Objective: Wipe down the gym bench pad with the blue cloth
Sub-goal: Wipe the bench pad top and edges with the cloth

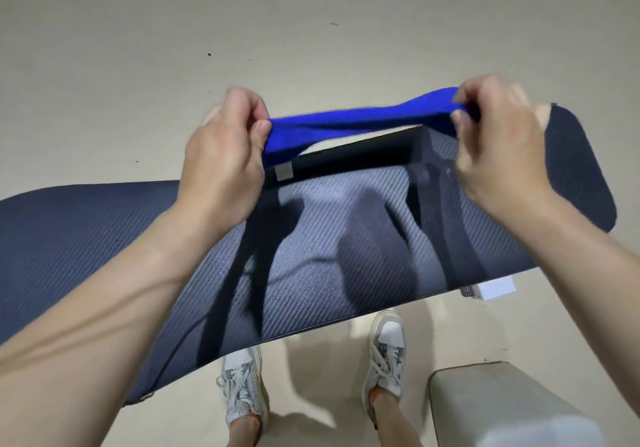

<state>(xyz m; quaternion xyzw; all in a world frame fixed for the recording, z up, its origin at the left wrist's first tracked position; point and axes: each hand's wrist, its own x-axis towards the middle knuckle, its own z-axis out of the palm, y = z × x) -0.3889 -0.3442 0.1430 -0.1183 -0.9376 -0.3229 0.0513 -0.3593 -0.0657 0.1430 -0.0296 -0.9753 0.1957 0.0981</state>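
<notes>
Both hands are raised above the bench, pinching one cloth between them: the left hand (225,148) grips the left end of the bright blue fabric cloth (346,124) between thumb and fingers; the cloth spans, bunched and slightly sagging, across to the right hand (498,148), closed on its right end; directly below and nearer lies the long dark textured gym bench pad (311,256), its long axis running left to right, slightly rising to the far right; by my judgement the cloth must come straight down, neither hand clearly closer to the pad.
</notes>
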